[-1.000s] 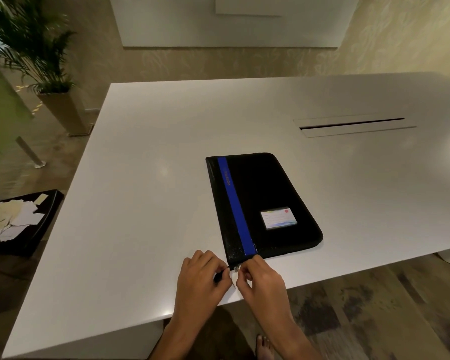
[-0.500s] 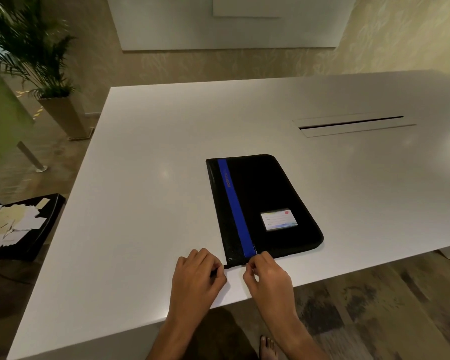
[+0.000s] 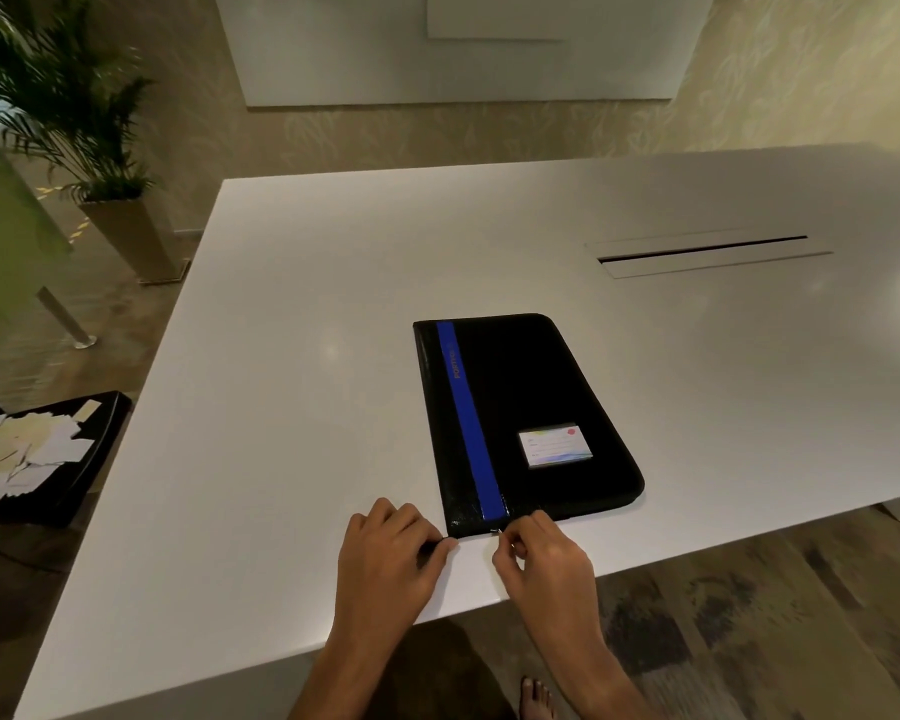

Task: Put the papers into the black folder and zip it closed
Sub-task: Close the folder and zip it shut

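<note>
A black folder (image 3: 531, 397) with a blue stripe and a small white label lies flat and closed on the white table (image 3: 281, 407), near its front edge. My left hand (image 3: 391, 550) rests at the folder's near left corner, its fingertips pinching that corner. My right hand (image 3: 544, 553) pinches the small metal zipper pull (image 3: 494, 531) on the folder's near edge, just right of the blue stripe. No papers show on the table; the folder's inside is hidden.
A long cable slot (image 3: 705, 254) is set into the table at the back right. A black seat (image 3: 74, 459) with several loose paper scraps stands to the left of the table. A potted palm (image 3: 74, 122) stands at the far left. My foot shows below the table edge.
My right hand has drawn the zipper pull to the right along the folder's near edge, away from my left hand. The left hand stays at the corner.
</note>
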Tool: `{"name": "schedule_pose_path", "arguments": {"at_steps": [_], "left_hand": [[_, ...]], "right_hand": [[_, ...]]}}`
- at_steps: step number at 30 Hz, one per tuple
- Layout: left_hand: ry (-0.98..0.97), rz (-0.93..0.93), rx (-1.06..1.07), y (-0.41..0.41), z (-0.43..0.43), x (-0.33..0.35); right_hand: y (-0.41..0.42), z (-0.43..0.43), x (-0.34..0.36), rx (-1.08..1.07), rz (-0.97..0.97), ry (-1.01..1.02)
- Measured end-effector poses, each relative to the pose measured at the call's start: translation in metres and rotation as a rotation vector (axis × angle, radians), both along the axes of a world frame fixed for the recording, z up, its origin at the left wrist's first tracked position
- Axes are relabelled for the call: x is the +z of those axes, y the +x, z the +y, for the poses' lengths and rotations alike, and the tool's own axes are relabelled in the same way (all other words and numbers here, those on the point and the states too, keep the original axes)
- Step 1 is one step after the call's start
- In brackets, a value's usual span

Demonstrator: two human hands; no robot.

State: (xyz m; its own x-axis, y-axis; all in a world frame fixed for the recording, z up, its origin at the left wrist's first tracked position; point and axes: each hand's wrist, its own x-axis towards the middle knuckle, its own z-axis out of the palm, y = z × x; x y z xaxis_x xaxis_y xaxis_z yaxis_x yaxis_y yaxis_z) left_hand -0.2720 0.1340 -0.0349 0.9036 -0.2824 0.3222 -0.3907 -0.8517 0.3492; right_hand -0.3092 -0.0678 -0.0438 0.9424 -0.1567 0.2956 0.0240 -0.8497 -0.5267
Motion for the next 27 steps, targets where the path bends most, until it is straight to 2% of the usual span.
{"name": "schedule_pose_path", "arguments": {"at_steps": [5, 9, 15, 22, 27], "left_hand": [[-0.024, -0.066, 0.000, 0.001, 0.006, -0.004], [-0.040, -0.131, 0.072, 0.008, 0.030, -0.008], [-0.006, -0.088, 0.128, 0.013, 0.018, -0.005], [0.111, -0.147, -0.256, 0.019, -0.075, 0.002], [0.155, -0.179, -0.348, 0.038, -0.099, 0.003]], "right_hand": [[0.000, -0.009, 0.005, -0.004, 0.014, 0.010], [-0.004, -0.040, 0.008, -0.096, -0.025, 0.033], [-0.012, -0.055, 0.006, -0.110, -0.083, 0.035], [-0.011, -0.059, 0.006, -0.080, -0.076, 0.047], [-0.011, -0.068, 0.004, -0.049, -0.091, 0.040]]}}
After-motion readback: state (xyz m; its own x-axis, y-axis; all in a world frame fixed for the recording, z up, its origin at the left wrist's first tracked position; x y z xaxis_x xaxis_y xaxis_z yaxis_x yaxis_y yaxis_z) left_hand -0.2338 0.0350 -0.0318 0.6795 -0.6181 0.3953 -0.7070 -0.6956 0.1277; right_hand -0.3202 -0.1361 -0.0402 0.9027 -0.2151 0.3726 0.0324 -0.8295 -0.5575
